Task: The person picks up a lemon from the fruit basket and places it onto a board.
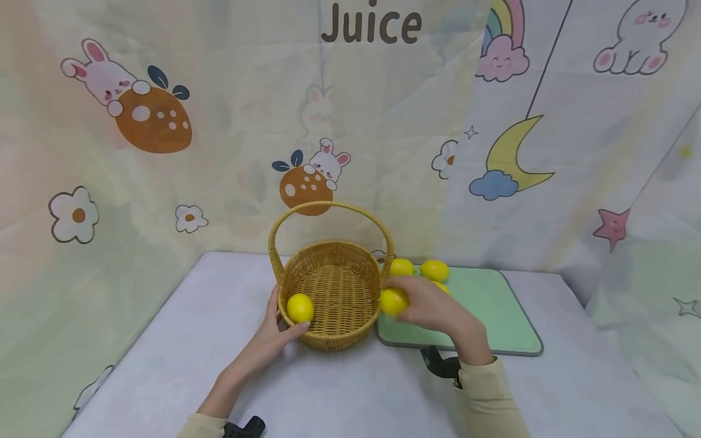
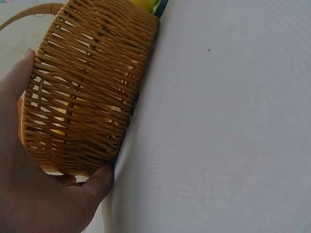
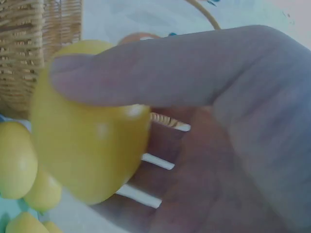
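A woven wicker basket with a tall arched handle stands on the table, one lemon lying inside at its left. My left hand grips the basket's left side, thumb over the front rim; the left wrist view shows fingers against the weave. Between the thumb and fingers of my right hand is another lemon, held just outside the basket's right rim. Behind that hand, more lemons lie on a green cutting board; the hand partly covers one.
The cutting board sits close against the basket's right side. A white cloth covers the table. Right behind the basket hangs a printed fabric backdrop. The basket's handle arches high above its opening.
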`<action>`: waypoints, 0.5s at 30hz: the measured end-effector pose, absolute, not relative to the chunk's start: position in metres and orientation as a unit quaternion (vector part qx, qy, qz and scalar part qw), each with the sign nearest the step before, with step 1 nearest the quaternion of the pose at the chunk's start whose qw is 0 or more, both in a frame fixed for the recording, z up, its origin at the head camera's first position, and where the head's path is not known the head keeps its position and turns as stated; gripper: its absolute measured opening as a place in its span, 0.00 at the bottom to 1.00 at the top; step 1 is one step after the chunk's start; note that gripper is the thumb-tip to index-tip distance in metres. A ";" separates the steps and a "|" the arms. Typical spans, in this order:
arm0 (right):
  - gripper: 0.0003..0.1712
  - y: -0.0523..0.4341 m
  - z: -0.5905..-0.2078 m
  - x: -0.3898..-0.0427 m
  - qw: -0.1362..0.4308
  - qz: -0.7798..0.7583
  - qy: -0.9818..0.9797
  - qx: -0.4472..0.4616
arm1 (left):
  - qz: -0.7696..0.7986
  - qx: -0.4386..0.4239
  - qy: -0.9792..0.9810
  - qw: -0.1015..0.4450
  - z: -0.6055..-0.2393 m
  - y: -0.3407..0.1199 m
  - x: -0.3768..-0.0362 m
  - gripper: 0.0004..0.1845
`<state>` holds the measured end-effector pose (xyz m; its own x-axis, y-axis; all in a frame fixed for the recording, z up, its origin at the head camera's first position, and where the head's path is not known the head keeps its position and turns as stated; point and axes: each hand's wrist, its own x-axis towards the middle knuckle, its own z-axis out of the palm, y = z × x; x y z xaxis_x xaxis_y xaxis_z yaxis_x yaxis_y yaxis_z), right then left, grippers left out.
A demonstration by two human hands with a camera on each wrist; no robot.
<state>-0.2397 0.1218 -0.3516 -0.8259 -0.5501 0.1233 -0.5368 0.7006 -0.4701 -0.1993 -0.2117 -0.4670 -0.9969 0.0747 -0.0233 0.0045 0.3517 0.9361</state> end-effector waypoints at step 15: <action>0.31 0.124 -0.370 -0.246 0.104 -0.214 0.931 -0.278 | 0.565 0.021 0.824 0.033 -0.466 -0.211 -0.200 0.59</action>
<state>-0.2461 0.1239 -0.3699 -0.8238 -0.5619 -0.0748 -0.4729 0.7539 -0.4560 -0.2001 -0.2112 -0.4664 -0.9970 0.0713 -0.0302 -0.0025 0.3598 0.9330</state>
